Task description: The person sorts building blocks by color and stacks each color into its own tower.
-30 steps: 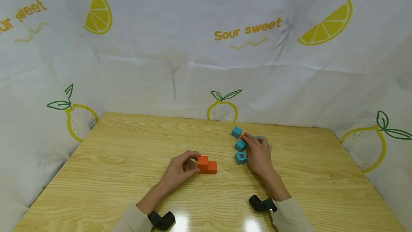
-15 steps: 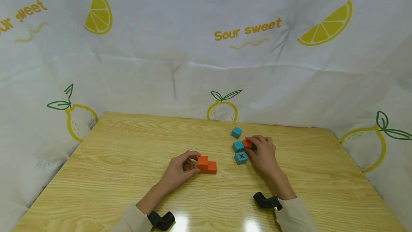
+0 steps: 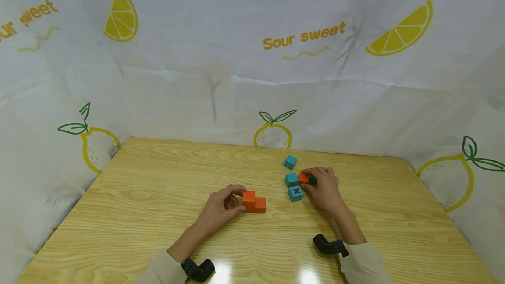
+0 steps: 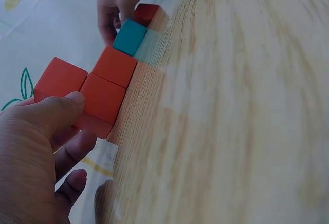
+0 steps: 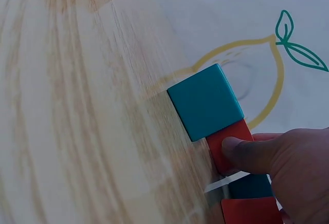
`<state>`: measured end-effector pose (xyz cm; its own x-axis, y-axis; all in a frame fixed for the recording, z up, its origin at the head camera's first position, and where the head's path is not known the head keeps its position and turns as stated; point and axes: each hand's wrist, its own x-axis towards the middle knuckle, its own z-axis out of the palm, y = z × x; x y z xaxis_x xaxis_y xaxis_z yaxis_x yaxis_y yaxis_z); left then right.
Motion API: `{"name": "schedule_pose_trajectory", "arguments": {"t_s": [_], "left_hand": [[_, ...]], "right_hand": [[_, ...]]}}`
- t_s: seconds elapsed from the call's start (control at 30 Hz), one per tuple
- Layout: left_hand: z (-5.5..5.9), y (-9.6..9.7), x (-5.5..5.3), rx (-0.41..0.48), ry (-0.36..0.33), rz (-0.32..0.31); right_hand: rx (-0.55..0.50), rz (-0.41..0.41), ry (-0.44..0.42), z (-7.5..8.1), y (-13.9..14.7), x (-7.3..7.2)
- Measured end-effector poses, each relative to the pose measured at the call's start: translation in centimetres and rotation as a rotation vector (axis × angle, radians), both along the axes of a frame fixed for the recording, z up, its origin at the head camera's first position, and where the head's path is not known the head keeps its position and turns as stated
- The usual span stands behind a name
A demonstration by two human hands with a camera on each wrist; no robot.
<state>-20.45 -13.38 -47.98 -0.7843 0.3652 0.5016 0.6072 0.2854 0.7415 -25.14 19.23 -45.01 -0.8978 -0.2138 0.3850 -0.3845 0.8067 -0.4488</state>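
Observation:
My left hand (image 3: 218, 207) pinches a small stack of orange cubes (image 3: 249, 197) between thumb and fingers. One cube sits on top, and another orange cube (image 3: 260, 205) stands beside the stack's base, on its right. To the right, my right hand (image 3: 322, 188) pinches a single orange cube (image 3: 303, 178) by thumb and forefinger. Directly left of that cube is a blue cube (image 3: 291, 180), and nearer me lies a blue cube marked with an X (image 3: 295, 193). In the right wrist view the thumb presses the red-orange cube (image 5: 226, 148) against a teal cube (image 5: 205, 102).
A lone blue cube (image 3: 290, 161) lies farther back on the wooden table (image 3: 177, 170). Beyond the right hand's thumb, the right wrist view shows a dark teal cube (image 5: 251, 187) and another red-orange cube (image 5: 251, 211). A lemon-printed white cloth (image 3: 177, 100) hangs behind the table.
My right hand has moved slightly right and toward me, and the orange cube in its fingers now shows. The neighbouring blue cube has shifted a little left. My left hand stays put.

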Motion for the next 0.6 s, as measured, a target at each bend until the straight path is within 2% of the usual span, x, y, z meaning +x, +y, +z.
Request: {"name": "schedule_pose_trajectory", "arguments": {"t_s": [0.27,0.6], "left_hand": [[-0.1,0.0,-0.1,-0.001,0.008,-0.002],[0.1,0.0,0.0,-0.005,-0.005,-0.003]], "right_hand": [[-0.07,0.042,-0.019,0.5,0.1,0.0],[-0.134,0.089,0.039,1.8,-0.3,0.5]]}}
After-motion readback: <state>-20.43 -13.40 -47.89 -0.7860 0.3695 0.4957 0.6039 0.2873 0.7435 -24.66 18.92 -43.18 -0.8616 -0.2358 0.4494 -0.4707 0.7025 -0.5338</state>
